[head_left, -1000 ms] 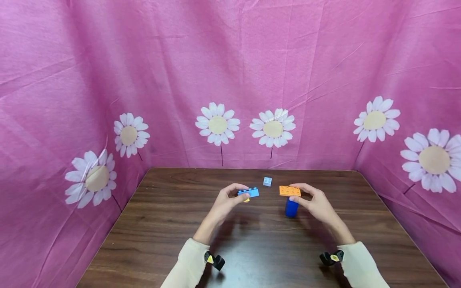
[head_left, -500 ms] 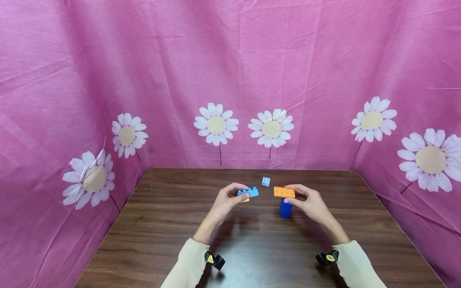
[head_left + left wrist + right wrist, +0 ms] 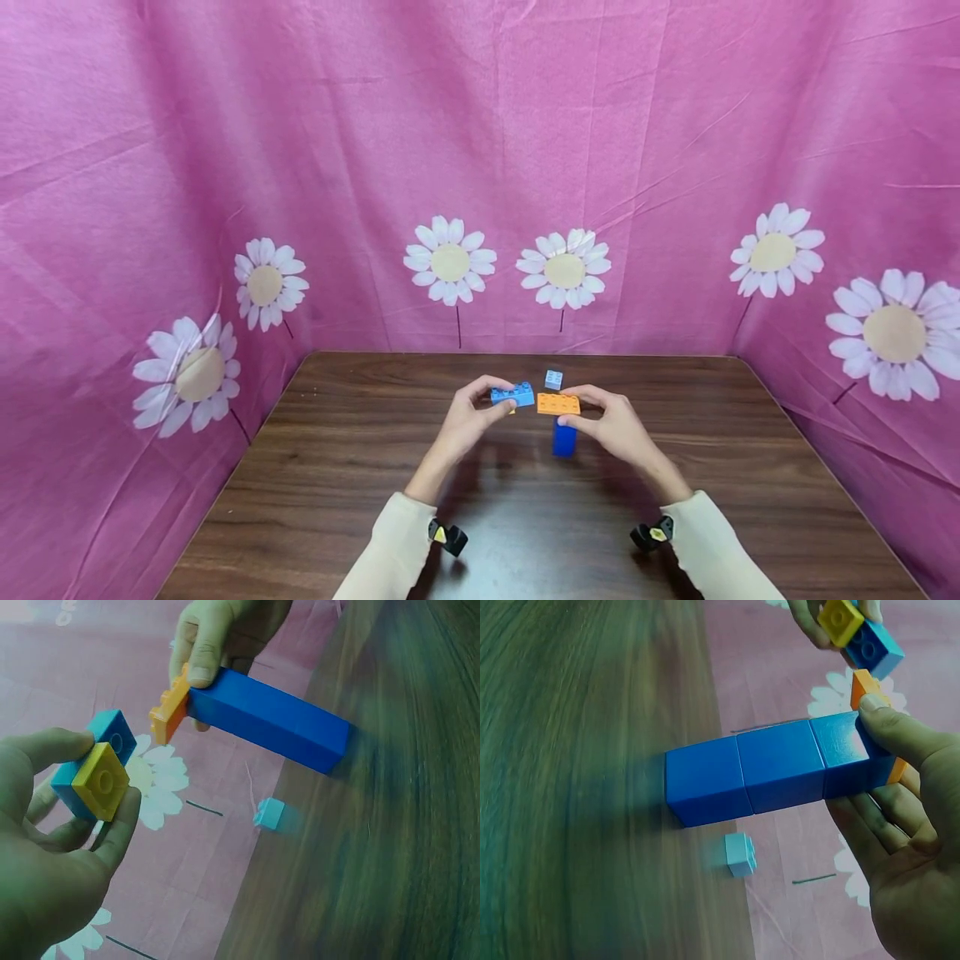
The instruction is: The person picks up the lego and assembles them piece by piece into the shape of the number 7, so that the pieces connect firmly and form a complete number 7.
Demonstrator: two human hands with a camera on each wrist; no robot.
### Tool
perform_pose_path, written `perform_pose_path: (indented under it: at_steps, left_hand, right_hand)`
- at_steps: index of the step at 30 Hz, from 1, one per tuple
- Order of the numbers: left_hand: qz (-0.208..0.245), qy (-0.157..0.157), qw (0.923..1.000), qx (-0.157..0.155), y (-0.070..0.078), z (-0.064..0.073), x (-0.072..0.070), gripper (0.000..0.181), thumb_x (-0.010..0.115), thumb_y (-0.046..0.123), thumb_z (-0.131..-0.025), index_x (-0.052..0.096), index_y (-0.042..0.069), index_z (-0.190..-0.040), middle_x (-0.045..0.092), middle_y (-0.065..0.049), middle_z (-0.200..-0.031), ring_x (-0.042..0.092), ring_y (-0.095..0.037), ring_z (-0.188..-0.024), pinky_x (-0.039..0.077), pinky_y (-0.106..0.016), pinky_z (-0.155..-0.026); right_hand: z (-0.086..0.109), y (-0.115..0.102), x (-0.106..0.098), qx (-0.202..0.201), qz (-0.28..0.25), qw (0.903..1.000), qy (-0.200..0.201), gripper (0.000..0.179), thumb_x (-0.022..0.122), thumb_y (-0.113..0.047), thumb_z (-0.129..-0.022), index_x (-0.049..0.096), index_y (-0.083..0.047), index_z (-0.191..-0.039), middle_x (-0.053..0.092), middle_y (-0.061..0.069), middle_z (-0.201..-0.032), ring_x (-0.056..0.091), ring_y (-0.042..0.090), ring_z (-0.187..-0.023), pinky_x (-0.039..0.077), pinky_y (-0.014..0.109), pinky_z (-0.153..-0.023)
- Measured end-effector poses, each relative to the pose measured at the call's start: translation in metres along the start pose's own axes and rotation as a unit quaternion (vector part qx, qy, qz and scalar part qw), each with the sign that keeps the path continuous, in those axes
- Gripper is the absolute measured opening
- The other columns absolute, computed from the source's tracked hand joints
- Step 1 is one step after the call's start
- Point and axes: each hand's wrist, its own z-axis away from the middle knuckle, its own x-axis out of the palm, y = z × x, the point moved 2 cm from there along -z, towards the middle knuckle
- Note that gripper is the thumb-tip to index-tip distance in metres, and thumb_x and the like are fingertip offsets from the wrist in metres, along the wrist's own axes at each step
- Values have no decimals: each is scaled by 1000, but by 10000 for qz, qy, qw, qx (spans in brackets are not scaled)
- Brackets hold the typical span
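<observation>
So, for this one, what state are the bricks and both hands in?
Left hand: holding the medium blue brick off the table.
Medium blue brick: raised, studs up.
Yellow brick: underneath the medium blue brick.
Right hand: gripping the dark blue column near its top.
Dark blue column: upright; base contact unclear.
Orange brick: atop the column, studs up, overhanging.
Light blue brick: on the table, studs up, not held.

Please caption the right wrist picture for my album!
Right-hand fingers grip a blue tower capped by an orange brick.

High head view, close wrist views, common blue tower [image 3: 744, 771]
</observation>
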Motion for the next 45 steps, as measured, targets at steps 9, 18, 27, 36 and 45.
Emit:
perform_pose_path:
  at_steps: [9, 18, 27, 36, 45]
  left_hand:
    - [-133, -101, 9996, 208, -5, -5, 0, 24, 79, 3, -94, 77, 7, -117, 73, -20, -115, 67, -12, -90, 58, -21, -78]
    - [-404, -225, 9982, 387, -4, -9, 1, 22, 79, 5, -95, 76, 8, -116, 74, -14, -125, 63, -16, -105, 60, -35, -93]
    - [-487, -431, 9963, 567, -4, -9, 1, 21, 78, 4, -95, 77, 8, -115, 73, -13, -129, 65, -20, -115, 59, -31, -95]
    - [-843, -586, 9922, 713, -7, -11, 0, 21, 80, 8, -96, 77, 13, -116, 74, -8, -130, 66, -20, -115, 58, -38, -99]
    - [-1137, -520, 9899, 676, -8, -16, 0, 38, 83, 13, -94, 70, 15, -130, 75, -9, -127, 67, -16, -103, 59, -36, -90]
  right_hand:
    - [-10, -7, 13, -180, -134, 9997, -92, 41, 88, -17, -90, 76, -7, -128, 79, 11, -122, 75, 31, -111, 64, 49, -91]
    - [-15, -10, 23, -229, -231, 9994, -119, 40, 86, -22, -91, 76, -11, -128, 79, 11, -124, 75, 35, -112, 63, 53, -92]
    - [-12, -13, 27, -17, -385, 9990, -216, 43, 83, -22, -94, 73, -7, -133, 75, 14, -131, 72, 36, -119, 60, 57, -97]
    - [-12, -6, 25, 73, -515, 9981, -318, 44, 83, -28, -95, 72, -8, -132, 76, 13, -128, 72, 33, -118, 61, 50, -98]
    - [-13, -6, 26, 21, -647, 9975, -274, 45, 82, -24, -95, 72, -3, -134, 76, 16, -127, 74, 31, -114, 61, 48, -99]
